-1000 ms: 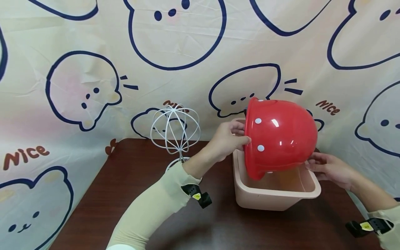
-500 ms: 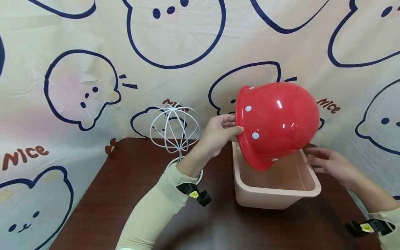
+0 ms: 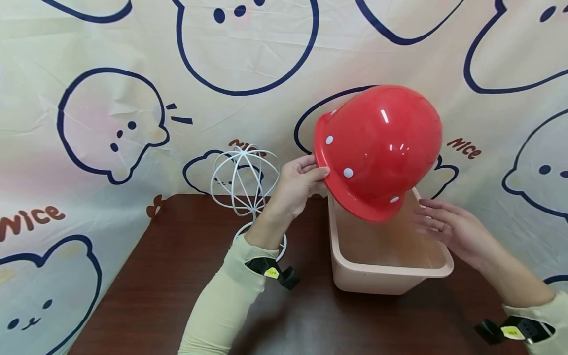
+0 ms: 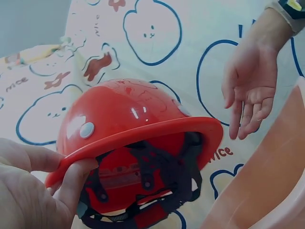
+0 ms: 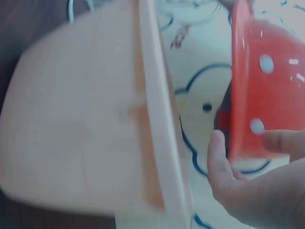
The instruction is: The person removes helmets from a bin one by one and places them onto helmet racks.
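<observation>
A red hard hat [image 3: 381, 143] with white round studs is held up over the back of a pale pink plastic bin [image 3: 390, 271]. My left hand [image 3: 297, 185] pinches its brim between thumb and fingers. The left wrist view shows the hat's dark inner straps [image 4: 157, 167] under the shell. My right hand [image 3: 457, 231] is at the bin's right rim with fingers extended and holds nothing. In the left wrist view that right hand [image 4: 252, 86] appears palm-on, apart from the hat.
A white wire stand [image 3: 248, 182] with a globe-shaped top stands on the dark wooden table [image 3: 177, 286], left of the bin and behind my left forearm. A cloth [image 3: 239, 49] printed with cartoon bears hangs behind the table.
My left hand has lifted the hard hat up and leftward from the bin, tilting it. My right hand has come off the bin's outer side, and its fingers have moved left over the rim.
</observation>
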{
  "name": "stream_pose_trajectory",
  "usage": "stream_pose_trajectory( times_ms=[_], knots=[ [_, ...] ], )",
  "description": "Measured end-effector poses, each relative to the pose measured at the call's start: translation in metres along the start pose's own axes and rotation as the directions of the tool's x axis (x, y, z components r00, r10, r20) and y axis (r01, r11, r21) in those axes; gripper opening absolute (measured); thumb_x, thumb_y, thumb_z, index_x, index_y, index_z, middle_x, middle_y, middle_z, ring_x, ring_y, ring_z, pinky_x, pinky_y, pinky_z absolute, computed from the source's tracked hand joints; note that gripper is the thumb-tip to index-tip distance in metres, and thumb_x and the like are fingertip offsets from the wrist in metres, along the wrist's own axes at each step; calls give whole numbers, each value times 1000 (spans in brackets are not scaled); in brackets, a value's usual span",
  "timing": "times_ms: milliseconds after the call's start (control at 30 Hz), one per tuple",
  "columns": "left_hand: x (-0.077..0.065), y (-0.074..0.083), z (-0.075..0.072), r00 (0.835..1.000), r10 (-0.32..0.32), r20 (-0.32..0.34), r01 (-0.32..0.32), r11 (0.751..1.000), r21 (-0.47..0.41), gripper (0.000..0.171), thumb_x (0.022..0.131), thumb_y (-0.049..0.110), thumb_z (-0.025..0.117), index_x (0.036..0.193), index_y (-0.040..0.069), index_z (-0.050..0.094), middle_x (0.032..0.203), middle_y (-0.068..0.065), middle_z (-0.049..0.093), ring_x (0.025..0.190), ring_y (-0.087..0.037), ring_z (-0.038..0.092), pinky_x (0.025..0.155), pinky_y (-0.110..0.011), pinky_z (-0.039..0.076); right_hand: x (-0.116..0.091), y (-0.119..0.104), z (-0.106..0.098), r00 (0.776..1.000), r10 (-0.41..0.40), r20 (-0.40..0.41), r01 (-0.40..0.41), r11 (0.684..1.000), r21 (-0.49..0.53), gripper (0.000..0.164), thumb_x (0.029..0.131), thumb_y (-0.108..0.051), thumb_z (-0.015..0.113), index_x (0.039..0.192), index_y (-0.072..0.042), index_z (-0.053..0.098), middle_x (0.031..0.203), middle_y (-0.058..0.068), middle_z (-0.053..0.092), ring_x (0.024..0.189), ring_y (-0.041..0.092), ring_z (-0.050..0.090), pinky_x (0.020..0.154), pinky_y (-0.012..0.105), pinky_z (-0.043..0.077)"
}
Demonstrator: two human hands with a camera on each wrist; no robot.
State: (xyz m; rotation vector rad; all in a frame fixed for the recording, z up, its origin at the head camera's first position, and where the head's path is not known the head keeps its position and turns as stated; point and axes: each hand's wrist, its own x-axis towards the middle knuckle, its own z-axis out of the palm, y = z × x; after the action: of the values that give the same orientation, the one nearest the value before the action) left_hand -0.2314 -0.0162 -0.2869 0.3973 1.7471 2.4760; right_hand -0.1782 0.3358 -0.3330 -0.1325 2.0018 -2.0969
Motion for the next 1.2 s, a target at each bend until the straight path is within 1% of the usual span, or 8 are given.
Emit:
stream_pose_trajectory(
  times_ms=[100, 267, 333, 433, 600, 800, 1000, 1200],
  knots=[
    [1, -1, -3, 1000, -2, -7, 2, 999, -50, 37, 99, 2, 64, 135, -3, 59, 114, -22, 70, 84, -19, 75, 82, -30, 60, 3, -3, 16, 996, -18, 87, 4, 988, 157, 30, 109, -13, 43, 130, -22, 63, 125, -3, 71, 111, 19, 71, 92, 33, 57],
    [1, -4, -4, 1000, -13, -24, 10, 991, -131, 34, 99, 0, 62, 133, -8, 59, 97, -12, 73, 73, -14, 73, 76, -24, 60, 9, -6, 37, 978, -94, 184, 29, 945, 326, 39, 110, -8, 38, 135, -17, 66, 131, 2, 69, 117, 25, 69, 97, 38, 54],
    [2, -6, -4, 999, -17, -29, 12, 990, -143, 34, 99, -1, 62, 132, -8, 59, 96, -10, 73, 72, -14, 73, 76, -24, 60, 11, -5, 44, 977, -119, 179, 47, 930, 364, 39, 109, -6, 38, 136, -16, 65, 130, 3, 69, 116, 25, 69, 97, 38, 54],
    [2, -10, -5, 999, -17, -34, 12, 990, -138, 34, 99, 0, 62, 132, -8, 59, 97, -12, 73, 73, -14, 73, 78, -25, 60, 12, -5, 54, 983, -128, 132, 66, 915, 397, 39, 108, -4, 40, 140, -17, 59, 131, 2, 66, 116, 24, 69, 95, 37, 55],
    [1, -14, -8, 999, -9, -43, 4, 992, -124, 33, 99, 2, 62, 131, -6, 61, 97, -11, 73, 73, -15, 73, 78, -26, 60, 14, -9, 70, 996, -91, 5, 82, 912, 403, 50, 105, -3, 51, 150, -21, 40, 136, -1, 61, 115, 22, 69, 93, 35, 56],
    [0, -15, -9, 999, -6, -53, 0, 994, -113, 34, 99, 3, 63, 132, -4, 61, 104, -15, 73, 76, -15, 73, 80, -27, 60, 17, -20, 81, 991, -102, -90, 127, 929, 346, 64, 102, -3, 58, 155, -18, 27, 145, 2, 48, 114, 20, 69, 93, 33, 55],
    [-5, -13, -10, 996, -27, -86, 21, 997, -76, 38, 99, 5, 66, 136, 1, 60, 120, -17, 70, 88, -20, 75, 86, -31, 59, 18, -30, 82, 986, -117, -117, 151, 929, 339, 64, 101, -3, 60, 154, -18, 28, 137, 0, 59, 109, 20, 72, 87, 32, 58],
    [-10, -12, -10, 997, -27, -75, 22, 998, -58, 40, 99, 5, 65, 138, 2, 59, 120, -19, 69, 99, -29, 75, 87, -34, 59, 17, -38, 79, 984, -93, -149, 136, 942, 307, 62, 99, -5, 63, 150, -20, 30, 127, -1, 66, 103, 19, 73, 85, 32, 59]
  ],
)
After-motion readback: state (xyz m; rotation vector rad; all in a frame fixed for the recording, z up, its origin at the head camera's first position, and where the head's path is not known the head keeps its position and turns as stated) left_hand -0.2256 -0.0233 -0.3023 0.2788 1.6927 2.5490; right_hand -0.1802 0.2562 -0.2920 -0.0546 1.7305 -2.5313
